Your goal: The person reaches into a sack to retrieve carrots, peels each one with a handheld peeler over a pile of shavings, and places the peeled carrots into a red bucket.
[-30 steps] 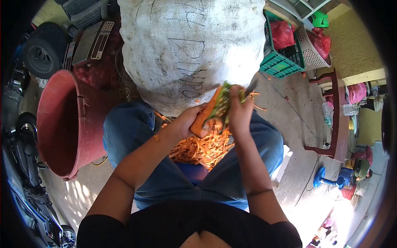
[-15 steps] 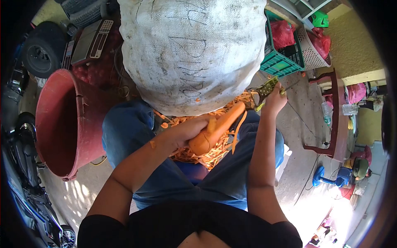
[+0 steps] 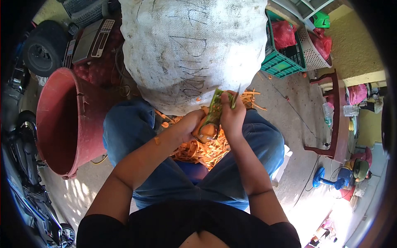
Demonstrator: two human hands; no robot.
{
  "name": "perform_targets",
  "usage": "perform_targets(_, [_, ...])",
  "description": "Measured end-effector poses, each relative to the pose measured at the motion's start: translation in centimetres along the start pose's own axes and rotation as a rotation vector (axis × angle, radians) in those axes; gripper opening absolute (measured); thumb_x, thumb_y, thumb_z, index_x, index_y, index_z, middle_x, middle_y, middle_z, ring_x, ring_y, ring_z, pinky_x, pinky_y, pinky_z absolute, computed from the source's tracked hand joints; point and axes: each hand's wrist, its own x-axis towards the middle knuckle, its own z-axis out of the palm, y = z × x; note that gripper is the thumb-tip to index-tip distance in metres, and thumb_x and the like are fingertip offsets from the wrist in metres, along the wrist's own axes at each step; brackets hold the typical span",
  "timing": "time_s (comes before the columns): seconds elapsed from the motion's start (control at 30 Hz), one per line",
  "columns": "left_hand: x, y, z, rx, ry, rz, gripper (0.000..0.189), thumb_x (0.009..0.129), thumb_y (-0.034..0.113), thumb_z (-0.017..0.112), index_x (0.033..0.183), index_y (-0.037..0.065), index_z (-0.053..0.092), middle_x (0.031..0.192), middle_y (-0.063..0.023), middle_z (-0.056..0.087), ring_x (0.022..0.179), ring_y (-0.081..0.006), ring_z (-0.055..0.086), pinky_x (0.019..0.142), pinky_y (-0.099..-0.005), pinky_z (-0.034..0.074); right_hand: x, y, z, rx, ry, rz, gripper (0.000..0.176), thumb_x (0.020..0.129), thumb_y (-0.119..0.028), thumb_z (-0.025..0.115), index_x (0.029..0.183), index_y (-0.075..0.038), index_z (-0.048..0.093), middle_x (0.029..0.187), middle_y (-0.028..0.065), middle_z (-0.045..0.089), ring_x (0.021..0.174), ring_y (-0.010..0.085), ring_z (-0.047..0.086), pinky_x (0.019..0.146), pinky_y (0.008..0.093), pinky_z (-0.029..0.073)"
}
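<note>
Concrete floor [image 3: 295, 142] around a bright orange, blunt-ended carrot [image 3: 209, 132] in curled left hand [image 3: 191, 125], green tool [image 3: 215, 108] in clenched right hand [image 3: 232, 118]

Layout of the work area about a seated person, seen from above.
The left hand [image 3: 188, 124] holds a carrot [image 3: 208, 130] between the knees, with the peeler [image 3: 215, 103] in the right hand [image 3: 233, 118] lying over it; peelings [image 3: 198, 155] are heaped beneath. A filled sack [image 3: 194, 49] stands directly before the knees. To the left, a tub [image 3: 93, 124] sits beside the left knee; beyond it, a scale [image 3: 87, 46] rests over a net bag [image 3: 103, 73], with a wheel [image 3: 41, 53] to its left. Right of the sack, a crate [image 3: 283, 71] and a basket [image 3: 309, 51] adjoin, each containing a plastic bag [image 3: 284, 35].
</note>
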Motion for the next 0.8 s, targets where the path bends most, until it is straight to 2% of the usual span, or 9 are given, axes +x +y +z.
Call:
perform_targets(0.07, [-0.6, 0.1, 0.1, 0.058, -0.138, 0.002, 0.032, 0.088, 0.024, 0.030, 0.107, 0.003, 0.045, 0.084, -0.0104, 0.055, 0.073, -0.0190, 0.057, 0.065, -0.0288, 0.048, 2.5, 1.6, -1.5, -0.113, 0.185, -0.040, 0.015, 0.080, -0.014, 0.051, 0.079, 0.001, 0.055, 0.063, 0.0122, 0.056, 0.057, 0.0186, 0.053, 0.054, 0.0306, 0.042])
perform_targets(0.13, [-2.1, 0.3, 1.6, 0.266, 0.005, -0.098, 0.034, 0.089, 0.022, 0.030, 0.112, 0.002, 0.042, 0.086, -0.0111, 0.055, 0.074, -0.0178, 0.057, 0.066, -0.0277, 0.048, 6.3, 3.7, -4.5, -0.014, 0.368, 0.225, 0.016, 0.082, -0.013, 0.048, 0.078, 0.000, 0.056, 0.064, 0.0081, 0.056, 0.053, 0.0161, 0.053, 0.046, 0.0275, 0.041])
perform_targets(0.2, [-2.7, 0.5, 2.3, 0.313, -0.021, -0.096, 0.036, 0.089, 0.023, 0.029, 0.118, 0.002, 0.037, 0.085, -0.0111, 0.055, 0.073, -0.0173, 0.057, 0.065, -0.0288, 0.048, 7.8, 4.5, -6.4, -0.148, 0.440, 0.264, 0.017, 0.082, -0.014, 0.047, 0.079, 0.001, 0.055, 0.064, 0.0060, 0.055, 0.051, 0.0133, 0.052, 0.044, 0.0252, 0.041])
perform_targets(0.27, [-3.0, 0.9, 3.0, 0.236, 0.005, -0.090, 0.036, 0.089, 0.024, 0.030, 0.116, 0.002, 0.038, 0.086, -0.0116, 0.055, 0.073, -0.0185, 0.057, 0.064, -0.0299, 0.048, 8.4, 5.2, -7.1, 0.290, 0.586, 0.367, 0.021, 0.084, -0.017, 0.046, 0.080, 0.002, 0.054, 0.065, 0.0065, 0.055, 0.051, 0.0129, 0.052, 0.043, 0.0259, 0.041])
perform_targets(0.33, [-2.3, 1.1, 2.0, 0.215, -0.014, -0.112, 0.035, 0.089, 0.026, 0.030, 0.114, 0.002, 0.039, 0.088, -0.0116, 0.055, 0.074, -0.0188, 0.057, 0.065, -0.0302, 0.048, 6.5, 1.9, -5.3, 0.344, 0.562, 0.340, 0.024, 0.084, -0.021, 0.047, 0.079, 0.002, 0.054, 0.066, 0.0062, 0.054, 0.052, 0.0117, 0.051, 0.044, 0.0253, 0.040])
perform_targets(0.47, [0.0, -0.4, -0.2, 0.053, 0.111, -0.078, 0.035, 0.089, 0.029, 0.030, 0.107, 0.002, 0.043, 0.091, -0.0116, 0.055, 0.078, -0.0193, 0.057, 0.068, -0.0307, 0.048, 1.7, -0.9, -1.8, 0.255, 0.054, 0.168, 0.023, 0.084, -0.022, 0.048, 0.082, 0.000, 0.055, 0.066, 0.0085, 0.055, 0.056, 0.0095, 0.049, 0.050, 0.0240, 0.040])
perform_targets(0.53, [0.0, -0.3, 0.4, -0.044, 0.084, 0.014, 0.034, 0.089, 0.028, 0.028, 0.105, 0.002, 0.044, 0.091, -0.0111, 0.055, 0.080, -0.0188, 0.056, 0.070, -0.0311, 0.047, -0.4, -1.5, 0.1, -0.007, 0.047, -0.085, 0.024, 0.084, -0.022, 0.048, 0.083, 0.002, 0.054, 0.063, 0.0106, 0.055, 0.055, 0.0118, 0.049, 0.050, 0.0255, 0.040])
perform_targets(0.63, [-0.6, -0.2, 1.2, -0.015, 0.133, 0.102, 0.030, 0.089, 0.025, 0.027, 0.102, 0.005, 0.045, 0.084, -0.0067, 0.055, 0.073, -0.0140, 0.056, 0.065, -0.0274, 0.047, -0.3, -1.6, 0.6, -0.078, 0.070, -0.176, 0.024, 0.083, -0.019, 0.049, 0.081, 0.004, 0.054, 0.060, 0.0127, 0.054, 0.052, 0.0142, 0.049, 0.047, 0.0272, 0.039])
perform_targets(0.8, [-1.5, 0.4, 1.8, 0.188, -0.033, -0.076, 0.034, 0.089, 0.025, 0.026, 0.106, 0.001, 0.043, 0.082, -0.0110, 0.056, 0.069, -0.0187, 0.057, 0.064, -0.0297, 0.049, 5.6, 1.5, -3.6, -0.215, 0.320, 0.049, 0.020, 0.083, -0.015, 0.048, 0.074, 0.002, 0.055, 0.054, 0.0079, 0.053, 0.047, 0.0129, 0.048, 0.042, 0.0261, 0.037])
